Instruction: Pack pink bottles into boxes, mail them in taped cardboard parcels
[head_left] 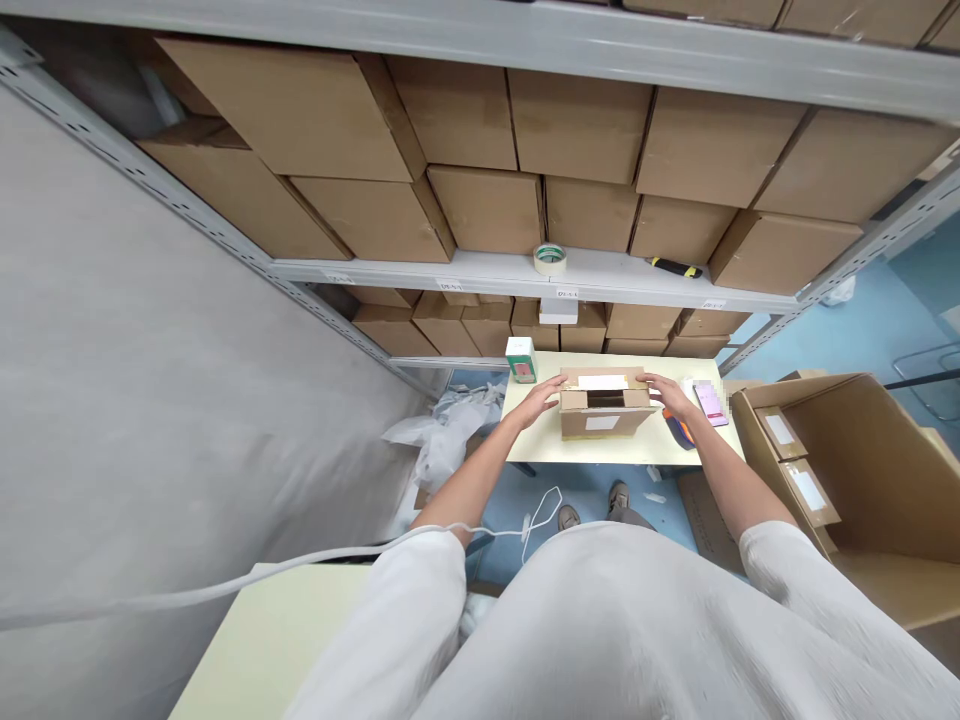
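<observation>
A small cardboard box (pixel 611 424) with white labels stands on the pale yellow table, its top flaps partly raised and a dark gap showing between them. At its left end my left hand (pixel 539 402) grips the edge, fingers against the cardboard. My right hand (pixel 670 396) holds the opposite end in the same way, fingertips on the upper flap. Beside my right wrist lies an orange and blue tape dispenser (pixel 679 430), partly covered by the arm. A phone with a pink screen (pixel 711 403) rests farther right. The inside of the box is too dark to make out.
A green and white carton (pixel 522 360) stands at the table's (pixel 547 440) back left. Shelves above hold many brown boxes, a tape roll (pixel 550 260) and a yellow-black utility knife (pixel 675 268). A large carton (pixel 877 450) with labelled boxes is at right. A white cable (pixel 315 555) crosses at left.
</observation>
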